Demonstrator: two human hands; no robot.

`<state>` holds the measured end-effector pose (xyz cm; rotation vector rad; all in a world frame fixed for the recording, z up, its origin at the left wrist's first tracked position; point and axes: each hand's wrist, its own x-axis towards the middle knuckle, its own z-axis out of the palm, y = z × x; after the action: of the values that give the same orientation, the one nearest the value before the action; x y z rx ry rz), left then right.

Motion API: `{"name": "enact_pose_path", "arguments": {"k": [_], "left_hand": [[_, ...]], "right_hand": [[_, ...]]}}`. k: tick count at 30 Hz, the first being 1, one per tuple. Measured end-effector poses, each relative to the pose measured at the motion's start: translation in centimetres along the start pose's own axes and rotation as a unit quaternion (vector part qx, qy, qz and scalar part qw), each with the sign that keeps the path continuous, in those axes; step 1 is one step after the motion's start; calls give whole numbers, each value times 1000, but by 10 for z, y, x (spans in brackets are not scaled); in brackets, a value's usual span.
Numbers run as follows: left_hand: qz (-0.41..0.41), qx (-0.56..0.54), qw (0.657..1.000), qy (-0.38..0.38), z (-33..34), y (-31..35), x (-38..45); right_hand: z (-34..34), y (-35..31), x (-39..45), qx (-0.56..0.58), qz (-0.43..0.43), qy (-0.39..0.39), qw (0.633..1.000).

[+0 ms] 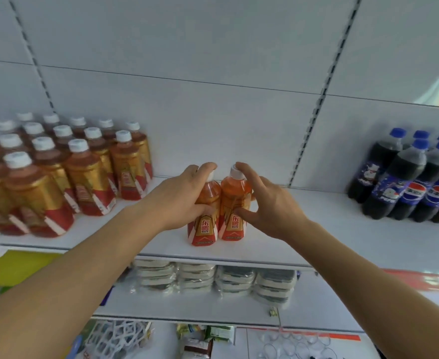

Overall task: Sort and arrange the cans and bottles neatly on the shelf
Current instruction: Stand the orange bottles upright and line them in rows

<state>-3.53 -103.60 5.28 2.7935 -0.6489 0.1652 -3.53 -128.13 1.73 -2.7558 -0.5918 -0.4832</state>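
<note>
Grips (184, 195) (267, 203) round upright btls (205, 224)

White panelled back wall (213, 60) with slotted uprights (324, 92) rises behind white shelving, evenly lit.

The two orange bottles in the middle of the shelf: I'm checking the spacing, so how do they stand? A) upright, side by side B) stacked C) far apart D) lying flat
A: the left bottle and the right bottle stand upright, side by side on the shelf, a hand on each.
</note>
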Motion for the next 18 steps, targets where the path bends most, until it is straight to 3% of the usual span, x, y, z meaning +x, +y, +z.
{"name": "enact_pose_path", "arguments": {"k": [12,18], "left_hand": [[-13,96,994,47,-57,-152,-85],[26,201,977,62,-74,-202,-102]], "right_hand": [[73,-148,79,12,-38,3,999],[96,-190,105,-13,-29,42,999]]}}
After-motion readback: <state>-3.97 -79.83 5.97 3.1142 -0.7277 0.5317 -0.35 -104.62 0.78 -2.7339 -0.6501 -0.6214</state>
